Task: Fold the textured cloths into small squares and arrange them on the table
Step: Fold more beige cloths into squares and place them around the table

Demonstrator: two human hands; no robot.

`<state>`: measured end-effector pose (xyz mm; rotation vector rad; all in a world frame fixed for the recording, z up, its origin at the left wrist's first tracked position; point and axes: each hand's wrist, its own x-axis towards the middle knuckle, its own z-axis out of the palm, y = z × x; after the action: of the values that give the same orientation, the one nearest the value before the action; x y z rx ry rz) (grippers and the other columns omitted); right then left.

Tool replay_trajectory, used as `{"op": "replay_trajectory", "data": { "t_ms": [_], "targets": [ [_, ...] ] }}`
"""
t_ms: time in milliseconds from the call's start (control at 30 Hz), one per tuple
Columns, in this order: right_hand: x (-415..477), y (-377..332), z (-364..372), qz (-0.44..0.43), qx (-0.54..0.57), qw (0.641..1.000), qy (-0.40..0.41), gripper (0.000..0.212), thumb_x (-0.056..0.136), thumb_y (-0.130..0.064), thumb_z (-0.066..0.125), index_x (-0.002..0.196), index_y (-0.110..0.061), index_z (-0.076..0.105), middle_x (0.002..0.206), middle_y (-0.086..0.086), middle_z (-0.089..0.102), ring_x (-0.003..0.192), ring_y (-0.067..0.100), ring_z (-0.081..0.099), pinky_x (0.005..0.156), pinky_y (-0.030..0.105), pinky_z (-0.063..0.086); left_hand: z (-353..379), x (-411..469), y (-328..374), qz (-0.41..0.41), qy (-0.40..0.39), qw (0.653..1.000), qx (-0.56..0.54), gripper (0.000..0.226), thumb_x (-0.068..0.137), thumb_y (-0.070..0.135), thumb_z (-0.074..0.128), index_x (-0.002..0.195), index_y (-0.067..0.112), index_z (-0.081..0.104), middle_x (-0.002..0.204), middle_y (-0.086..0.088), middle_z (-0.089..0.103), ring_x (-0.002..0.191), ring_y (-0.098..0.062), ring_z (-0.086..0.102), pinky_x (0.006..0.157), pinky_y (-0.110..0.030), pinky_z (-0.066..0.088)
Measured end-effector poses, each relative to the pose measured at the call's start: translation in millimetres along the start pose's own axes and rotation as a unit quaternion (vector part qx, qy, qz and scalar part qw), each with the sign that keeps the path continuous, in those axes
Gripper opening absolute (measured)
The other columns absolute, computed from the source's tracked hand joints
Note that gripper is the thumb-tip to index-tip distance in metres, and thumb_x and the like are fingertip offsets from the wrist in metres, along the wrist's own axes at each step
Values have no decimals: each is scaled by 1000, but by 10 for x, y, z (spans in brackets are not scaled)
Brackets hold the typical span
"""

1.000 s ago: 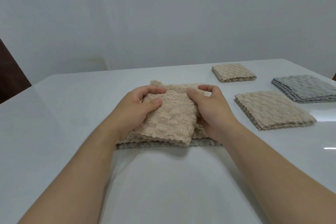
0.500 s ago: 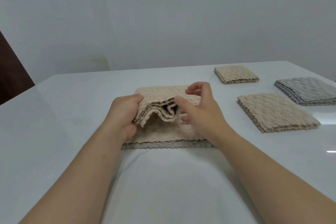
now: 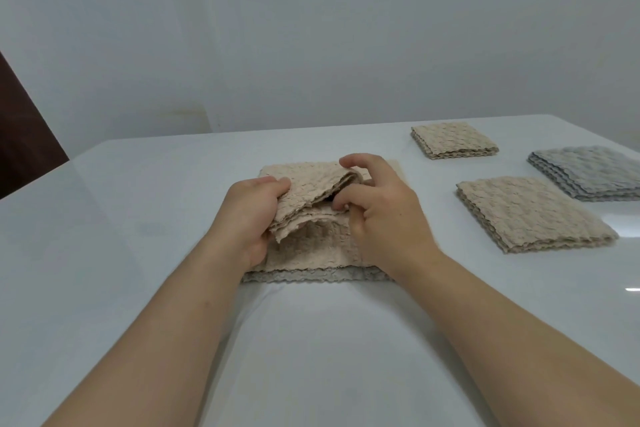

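I see bumpy beige cloths (image 3: 311,218) at twelve o'clock, a grey one (image 3: 592,172) at two, white table (image 3: 138,218)

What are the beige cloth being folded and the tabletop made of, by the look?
Beige cloth: soft, matte, puckered waffle-like fabric with wavy edges, probably microfibre or cotton; it bends limply where the left hand lifts its layers. Table: hard, smooth, glossy white surface with sharp glare spots, possibly glass or lacquered stone; cannot tell which.

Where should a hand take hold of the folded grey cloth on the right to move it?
Best guess: grip the folded grey cloth at its near-left edge, where the stacked wavy layers show, coming from the left. It lies flat, apart from the beige squares, so a thumb-on-top pinch across all layers should keep the fold together.
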<state>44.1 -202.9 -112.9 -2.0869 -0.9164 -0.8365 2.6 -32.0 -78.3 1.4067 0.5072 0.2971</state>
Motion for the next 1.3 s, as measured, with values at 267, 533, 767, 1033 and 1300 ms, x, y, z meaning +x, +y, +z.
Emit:
{"op": "replay_trajectory", "data": {
  "t_ms": [267, 533, 767, 1033, 1300],
  "targets": [
    [35, 19, 30, 144, -30, 984, -101, 28, 97, -26, 51, 102, -15, 76, 131, 2, 59, 117, 20, 57, 97, 35, 48, 18, -7, -15, 4, -43, 999, -4, 42, 94, 10, 71, 133, 7, 56, 100, -11, 77, 72, -19, 74, 56, -28, 57],
    [38, 37, 15, 159, -124, 962, -184, 24, 94, -17, 50, 107, -16, 70, 125, 1, 53, 107, 30, 58, 77, 40, 53, 74, -65, -40, 51, -52, 997, 35, 60, 83, 18, 82, 138, 18, 56, 123, -5, 69, 98, -19, 74, 65, -28, 57],
    [46, -1, -36, 167, -202, 928, -264, 30, 96, -21, 46, 118, -21, 67, 152, 5, 33, 126, 31, 45, 86, 39, 46, 69, -60, -47, 52, -41, 997, 45, 68, 77, 18, 85, 138, 22, 57, 136, -9, 61, 119, -31, 65, 103, -50, 52],
    [48, -28, -124, 134, -248, 914, -292, 34, 100, -34, 37, 117, -30, 67, 141, 6, 44, 122, 30, 47, 91, 43, 43, 32, -39, -2, 5, -21, 1000, -4, 48, 87, -6, 72, 131, 8, 57, 116, -19, 69, 71, -24, 72, 45, -21, 52],
    [43, -90, -101, 167, -234, 907, -308, 56, 100, -55, 21, 121, -31, 67, 145, 6, 45, 126, 33, 47, 98, 49, 40, 10, -47, 59, 7, -12, 999, -38, 47, 86, -11, 70, 129, 1, 56, 109, -24, 69, 64, -24, 73, 50, -26, 57]
  ]
}}
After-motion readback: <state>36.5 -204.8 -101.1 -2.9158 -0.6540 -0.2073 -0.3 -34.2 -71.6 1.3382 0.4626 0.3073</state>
